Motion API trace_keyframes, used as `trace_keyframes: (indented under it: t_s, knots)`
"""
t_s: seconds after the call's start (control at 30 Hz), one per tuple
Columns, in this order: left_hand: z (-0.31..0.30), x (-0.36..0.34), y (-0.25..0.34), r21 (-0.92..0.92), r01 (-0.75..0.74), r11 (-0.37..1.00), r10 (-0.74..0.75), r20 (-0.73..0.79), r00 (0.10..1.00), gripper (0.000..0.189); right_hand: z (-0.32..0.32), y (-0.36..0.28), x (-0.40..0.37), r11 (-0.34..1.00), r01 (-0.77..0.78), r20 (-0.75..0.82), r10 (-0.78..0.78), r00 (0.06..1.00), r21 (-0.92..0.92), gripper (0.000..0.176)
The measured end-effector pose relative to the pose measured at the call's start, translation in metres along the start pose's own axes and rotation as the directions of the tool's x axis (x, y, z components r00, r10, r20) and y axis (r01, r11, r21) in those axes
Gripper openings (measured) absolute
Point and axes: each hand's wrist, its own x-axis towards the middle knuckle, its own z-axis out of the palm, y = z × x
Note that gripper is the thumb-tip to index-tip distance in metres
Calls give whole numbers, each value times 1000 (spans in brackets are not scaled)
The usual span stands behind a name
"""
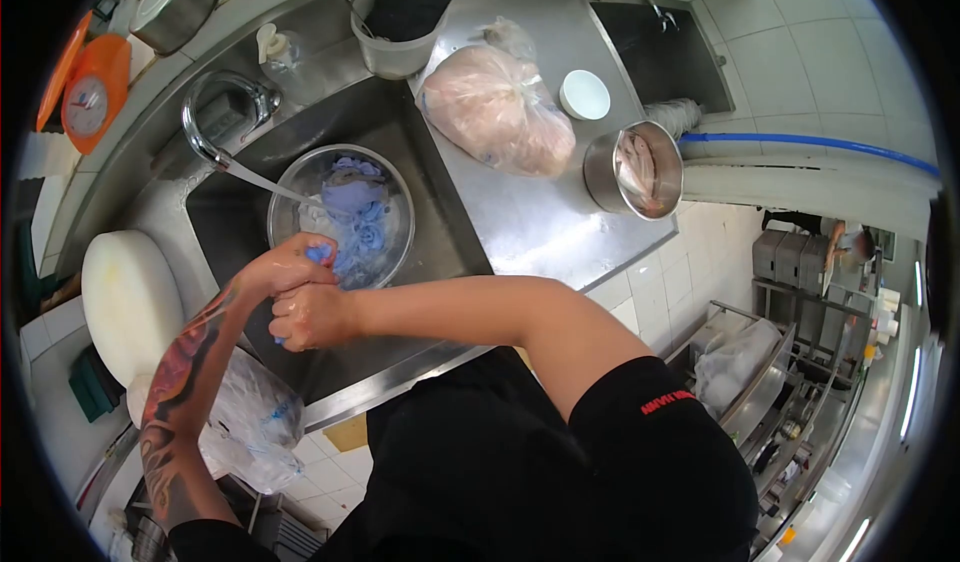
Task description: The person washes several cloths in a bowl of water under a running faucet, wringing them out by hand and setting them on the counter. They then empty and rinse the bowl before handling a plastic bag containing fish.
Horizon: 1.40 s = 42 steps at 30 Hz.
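Red lettering [667, 402], partly "HANN", marks a sleeve [655, 452]; left hand [292, 264] and right hand [312, 317] clench blue material [320, 253].

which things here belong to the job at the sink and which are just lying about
Seemingly in use:
- left hand, right hand
- blue pieces
- round bowl
- running tap

Apparently just lying about:
- filled bag
- white dish
- metal pot
- orange scale
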Motion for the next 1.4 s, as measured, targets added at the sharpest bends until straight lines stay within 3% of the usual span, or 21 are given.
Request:
trace_keyframes:
  t_s: [0.03,0.1,0.17,0.23,0.3,0.37,0.47,0.5,0.57,0.6,0.67,0.73,0.8,0.87,1.0,1.03,1.07,1.17,1.27,1.33,1.4]
  knots:
    - [2,12,-10,0,2,1000,-2,1,1000,13,13,1,-10,998,-16,115,22,993,-54,9]
    - [13,52,-46,565,-34,824,127,-127,984,26,64,-3,-42,968,-76,272,142,952,-238,7]
    - [42,98,-98,699,-63,713,268,-189,945,33,126,-12,-84,904,-97,395,276,876,-417,7]
    - [43,114,-117,817,-61,573,413,-223,883,40,139,-15,-95,809,-555,224,587,778,-195,12]
    - [37,117,-129,542,-21,840,401,-594,697,27,27,-22,-96,947,-316,413,309,857,-54,22]
    - [10,66,-118,-79,-71,994,-5,-707,708,14,-67,-47,-130,860,-491,82,484,871,138,33]
    - [-2,13,-132,-262,-208,942,-87,-791,605,20,-201,-78,-228,577,-802,-9,811,585,-154,48]
    - [1,-4,-134,-423,-307,852,-141,-752,644,21,-241,-98,-256,359,-862,-19,920,391,-359,64]
    - [12,-14,-140,-650,-492,579,-173,-688,705,22,-269,-117,-323,137,-833,-165,951,263,-536,97]
    - [20,-10,-129,-650,-490,581,-173,-687,706,22,-263,-116,-328,82,-822,-169,963,212,-563,99]
    - [49,6,-85,-797,-521,306,-192,-588,786,17,-232,-95,-304,19,-789,-223,955,197,-614,94]
    - [88,28,-17,-777,-567,274,-120,-613,781,16,-185,-59,-272,146,-796,-112,959,259,-588,94]
    - [122,60,37,-793,-528,305,-9,-557,831,22,-145,-35,-207,330,-777,70,935,349,-536,84]
    - [159,78,92,-744,-587,319,116,-584,803,26,-75,-22,-203,465,-709,-1,836,549,-530,80]
    - [176,108,80,-686,-581,437,46,-629,776,35,-20,-28,-168,641,-702,268,767,583,-310,71]
    - [178,119,60,-682,-562,468,22,-626,779,37,-14,-33,-167,508,-834,330,842,427,-216,64]
    - [162,146,1,-399,-607,687,91,-782,616,37,-11,-37,-168,340,-930,405,877,258,-142,58]
    - [101,170,-153,-73,8,997,-58,-721,690,37,-24,-45,-184,323,-897,548,829,114,-302,37]
    - [79,209,-230,214,184,959,96,-862,498,45,-26,-40,-191,242,-923,590,807,19,-301,32]
    - [69,215,-238,397,439,806,-49,-694,718,52,-16,-29,-190,209,-921,617,786,-42,-328,34]
    - [75,219,-231,418,427,802,2,-716,698,45,-8,-22,-191,222,-950,585,809,54,-220,42]
